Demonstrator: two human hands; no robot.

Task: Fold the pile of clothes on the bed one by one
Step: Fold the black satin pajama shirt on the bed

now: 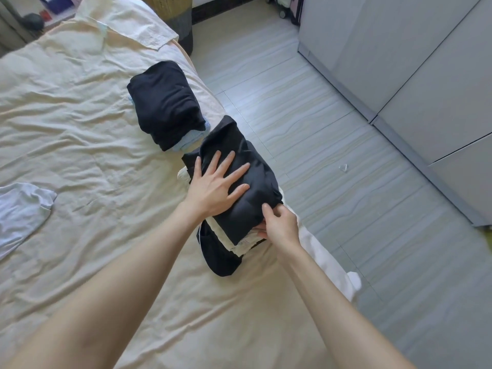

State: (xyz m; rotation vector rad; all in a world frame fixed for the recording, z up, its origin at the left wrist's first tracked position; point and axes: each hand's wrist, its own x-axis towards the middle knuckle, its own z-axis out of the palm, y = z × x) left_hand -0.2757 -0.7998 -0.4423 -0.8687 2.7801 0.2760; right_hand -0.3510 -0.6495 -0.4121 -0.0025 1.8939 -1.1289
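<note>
So the dark folded garment (255, 187) is sitting at the edge of the bed (93, 129), on top of a small stack with some white fabric (247, 243) and another dark piece (218, 251) poking out underneath it. The left hand (215, 185) is lying flat right on top of it, fingers straight and spread, pressing down and not gripping anything. The garment runs out from under that palm toward the fingertips and off to the right of it.

The right hand (279, 225) is at the near right corner of the same garment, just beside the left wrist. Its fingers are curled and the thumb sits on top of the dark cloth, so it's pinching that corner edge, with the white layer right below the fingers.

Beyond the left hand's fingertips, near but not quite touching as far as I can tell, there's a second folded dark stack (165, 102) with a bit of light blue fabric (189, 138) sticking out from the bottom. Well off to the left of the left forearm there's a pale loose garment (21, 211) lying flat on the sheet. To the right of the right arm a white cloth (330, 262) hangs off the bed edge over the tiled floor (319, 129), and grey wardrobe doors (426, 75) stand further right.
</note>
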